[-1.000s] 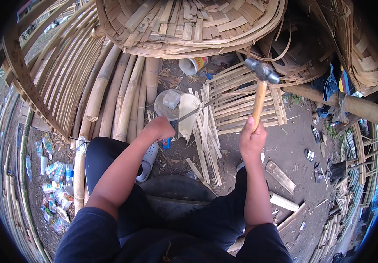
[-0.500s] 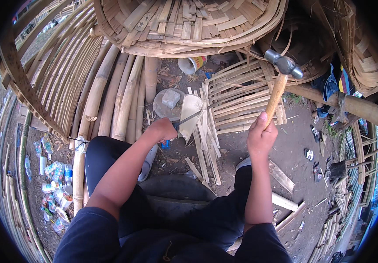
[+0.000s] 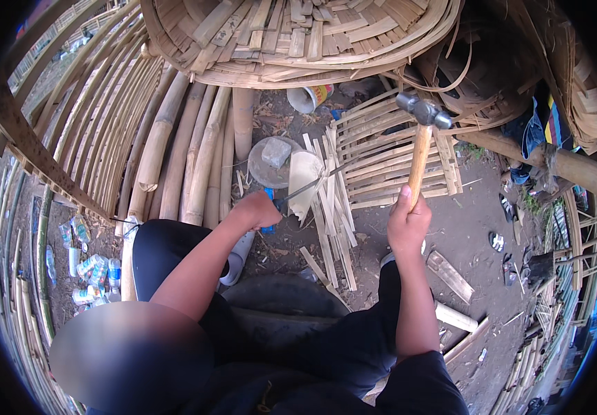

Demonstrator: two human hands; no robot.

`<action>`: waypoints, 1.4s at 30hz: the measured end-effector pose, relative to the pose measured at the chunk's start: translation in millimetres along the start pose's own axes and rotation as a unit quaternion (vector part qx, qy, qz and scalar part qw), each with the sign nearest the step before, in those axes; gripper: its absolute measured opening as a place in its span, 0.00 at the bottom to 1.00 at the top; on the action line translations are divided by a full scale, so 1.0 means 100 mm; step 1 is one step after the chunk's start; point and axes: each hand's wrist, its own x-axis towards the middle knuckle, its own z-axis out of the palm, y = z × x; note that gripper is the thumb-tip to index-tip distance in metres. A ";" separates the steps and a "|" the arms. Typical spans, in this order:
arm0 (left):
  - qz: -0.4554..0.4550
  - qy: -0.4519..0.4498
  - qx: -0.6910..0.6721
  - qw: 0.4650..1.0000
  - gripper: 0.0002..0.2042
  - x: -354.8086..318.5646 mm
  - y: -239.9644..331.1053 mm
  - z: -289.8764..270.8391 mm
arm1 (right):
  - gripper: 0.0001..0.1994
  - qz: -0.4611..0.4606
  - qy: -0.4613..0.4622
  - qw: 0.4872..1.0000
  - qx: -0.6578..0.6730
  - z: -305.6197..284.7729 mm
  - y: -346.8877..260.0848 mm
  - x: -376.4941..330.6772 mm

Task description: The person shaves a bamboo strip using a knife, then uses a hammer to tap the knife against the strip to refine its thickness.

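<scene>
My left hand (image 3: 257, 209) is closed round the dark handle of a long, thin-bladed knife (image 3: 305, 187). Its blade points away to the right and crosses a pale split bamboo piece (image 3: 304, 176) and a pile of thin bamboo slats (image 3: 333, 218). In my right hand (image 3: 409, 225) is a ball-peen hammer (image 3: 419, 155), gripped by its wooden handle with the steel head raised. The hammer is apart from the knife. Where the blade meets the bamboo is too small to make out.
A large woven bamboo basket (image 3: 298, 52) stands ahead. Beyond the slats lies a slatted bamboo panel (image 3: 395, 152). Bamboo poles (image 3: 174, 152) lie at left, beside plastic bottles (image 3: 97, 273). A stone (image 3: 275, 153) rests on a round grey disc (image 3: 257, 169). A tipped bucket (image 3: 303, 100) lies behind.
The hammer has swung left, closer to above the knife, and its handle is more upright. My left hand keeps its hold on the knife; the whole view has shifted slightly.
</scene>
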 end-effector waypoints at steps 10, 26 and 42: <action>-0.006 0.012 0.000 1.000 0.17 0.27 -0.15 0.20 | 0.20 0.010 -0.082 0.992 -0.098 -0.06 0.17 -0.07; -0.028 -0.018 0.006 0.999 0.10 0.11 -0.07 0.09 | 0.23 0.011 -0.053 0.996 -0.069 -0.24 0.06 0.07; -0.020 0.007 0.014 1.000 0.13 0.20 -0.23 0.29 | 0.22 0.002 -0.018 0.998 -0.065 0.07 0.17 -0.04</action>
